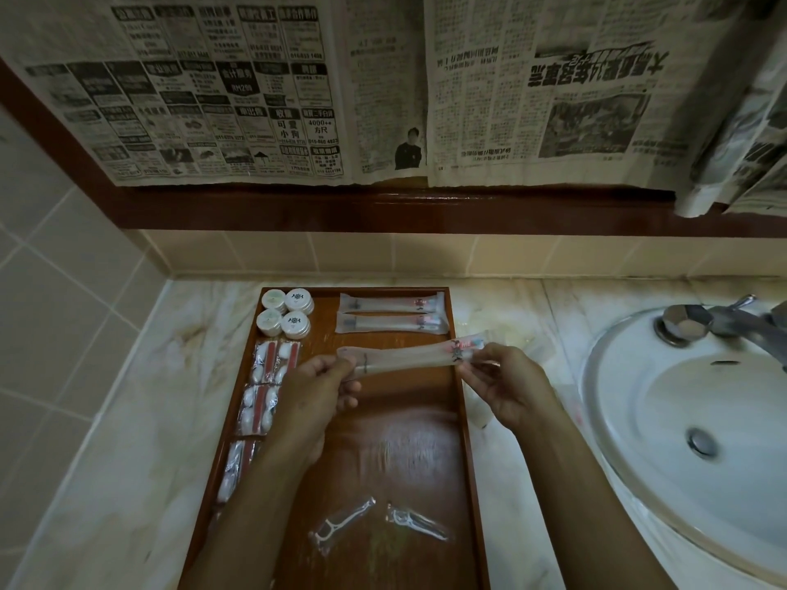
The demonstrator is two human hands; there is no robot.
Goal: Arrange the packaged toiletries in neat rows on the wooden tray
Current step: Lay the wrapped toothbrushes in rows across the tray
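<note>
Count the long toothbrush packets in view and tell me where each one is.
3. Two lie side by side at the tray's far end: far packet, near packet. The third packet is held above the tray between left hand and right hand.

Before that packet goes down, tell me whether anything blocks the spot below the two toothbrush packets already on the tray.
Nothing visible does. The held packet, pinched by the left hand and right hand, hangs just nearer than the two laid toothbrush packets. The wooden tray under it shows bare wood; the floss picks lie much nearer.
</note>
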